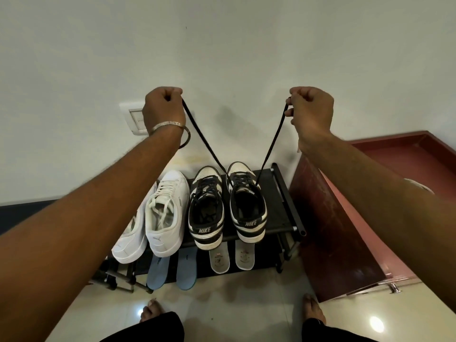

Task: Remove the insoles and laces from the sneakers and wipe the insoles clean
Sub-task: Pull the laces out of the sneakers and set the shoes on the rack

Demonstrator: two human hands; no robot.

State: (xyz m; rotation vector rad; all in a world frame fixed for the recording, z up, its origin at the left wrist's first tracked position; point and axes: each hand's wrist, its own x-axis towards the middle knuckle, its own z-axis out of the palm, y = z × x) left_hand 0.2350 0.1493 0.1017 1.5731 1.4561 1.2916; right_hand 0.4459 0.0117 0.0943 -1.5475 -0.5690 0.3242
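Two black-and-white sneakers stand on a black shoe rack [283, 191], one on the left [206, 208] and one on the right [246, 201]. A black lace [272, 144] runs up from the right sneaker's eyelets in two taut strands. My left hand [164, 107] grips one end and my right hand [311, 109] pinches the other, both raised high in front of the wall. Two white sneakers [165, 213] stand at the rack's left. On the lower shelf lie two blue insoles [186, 270] and two grey insoles [244, 255].
A dark red cabinet [345, 230] stands close on the right of the rack. A wall switch plate [134, 119] sits behind my left wrist. My bare feet [151, 312] stand on the glossy tiled floor [234, 304] in front of the rack.
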